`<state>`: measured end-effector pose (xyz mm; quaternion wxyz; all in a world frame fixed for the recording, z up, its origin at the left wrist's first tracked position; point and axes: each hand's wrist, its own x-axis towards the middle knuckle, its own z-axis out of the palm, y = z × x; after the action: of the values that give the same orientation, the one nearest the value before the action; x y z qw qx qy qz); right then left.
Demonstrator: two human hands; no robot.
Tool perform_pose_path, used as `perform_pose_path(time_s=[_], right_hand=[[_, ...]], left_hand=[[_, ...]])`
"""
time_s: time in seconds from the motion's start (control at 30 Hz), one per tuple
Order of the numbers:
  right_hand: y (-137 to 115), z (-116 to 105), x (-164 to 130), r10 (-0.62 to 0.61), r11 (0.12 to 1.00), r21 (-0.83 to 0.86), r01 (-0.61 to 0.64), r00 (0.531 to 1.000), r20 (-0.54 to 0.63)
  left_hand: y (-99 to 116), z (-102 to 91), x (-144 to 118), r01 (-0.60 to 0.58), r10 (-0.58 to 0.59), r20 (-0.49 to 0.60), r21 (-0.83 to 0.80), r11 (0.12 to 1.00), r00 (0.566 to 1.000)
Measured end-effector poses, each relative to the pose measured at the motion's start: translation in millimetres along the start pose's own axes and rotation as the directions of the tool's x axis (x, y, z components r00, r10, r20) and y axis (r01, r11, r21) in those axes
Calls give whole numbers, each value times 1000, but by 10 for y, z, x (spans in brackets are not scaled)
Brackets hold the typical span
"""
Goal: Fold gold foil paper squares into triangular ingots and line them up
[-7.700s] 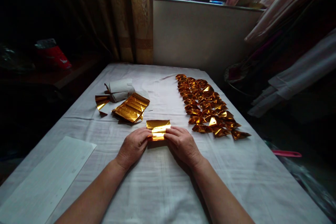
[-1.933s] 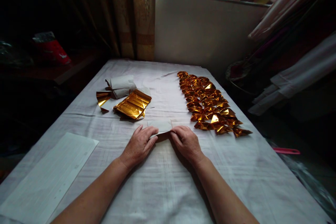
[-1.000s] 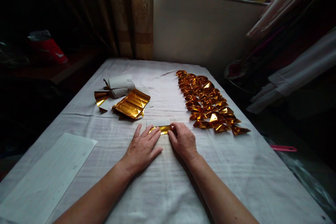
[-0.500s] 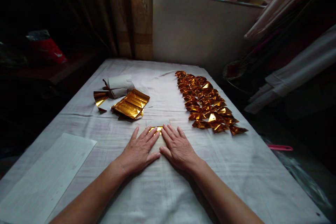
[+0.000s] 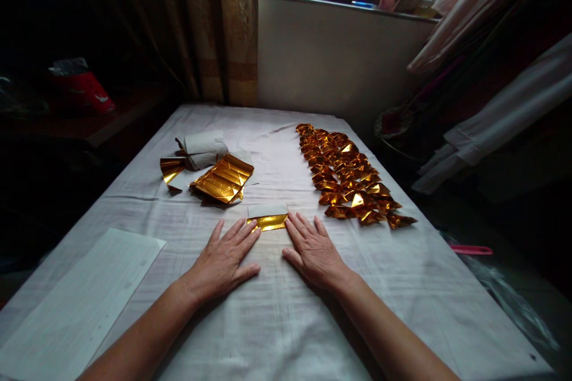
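A small sheet of gold foil paper [image 5: 268, 222] lies flat on the white cloth, its near edge folded up to show a shiny gold strip, its far part pale. My left hand [image 5: 227, 256] rests flat with fingers spread, its fingertips at the left end of the strip. At the other end, my right hand [image 5: 313, 250] lies open, fingertips touching the paper's right edge. Beyond my left hand sits a stack of gold foil sheets [image 5: 222, 180]. Several rows of folded gold foil pieces [image 5: 344, 175] stand to the far right.
The table [image 5: 277, 321] is covered by a white cloth. Crumpled pale paper [image 5: 203, 149] and a curled gold scrap [image 5: 172, 168] lie at the back left. A long white sheet [image 5: 84, 303] is at the left edge. Clothes [image 5: 513, 113] hang at the right; a curtain [image 5: 223, 30] hangs behind.
My hands have slid apart, left hand leftward and right hand rightward, uncovering more of the gold strip. The camera view has tilted slightly up.
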<state>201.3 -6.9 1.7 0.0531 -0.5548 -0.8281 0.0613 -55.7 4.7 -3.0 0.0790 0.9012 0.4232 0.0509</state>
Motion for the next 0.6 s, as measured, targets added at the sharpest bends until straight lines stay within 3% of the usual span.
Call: perform_pose_path(time_s=[0.13, 0.3, 0.47, 0.6], right_hand=[[-107, 30, 52, -41, 999, -6, 41, 997, -73], [-256, 38, 142, -148, 987, 59, 150, 988, -36], [-182, -1, 84, -29, 997, 69, 27, 999, 30], [-99, 15, 7, 19, 998, 52, -20, 1000, 8]], left_hand=[[12, -10, 14, 0, 0, -12, 10, 1000, 1000], [16, -1, 8, 4, -4, -7, 21, 1000, 1000], [-5, -12, 11, -7, 7, -26, -10, 1000, 1000], [-112, 18, 41, 3, -13, -125, -79, 997, 992]])
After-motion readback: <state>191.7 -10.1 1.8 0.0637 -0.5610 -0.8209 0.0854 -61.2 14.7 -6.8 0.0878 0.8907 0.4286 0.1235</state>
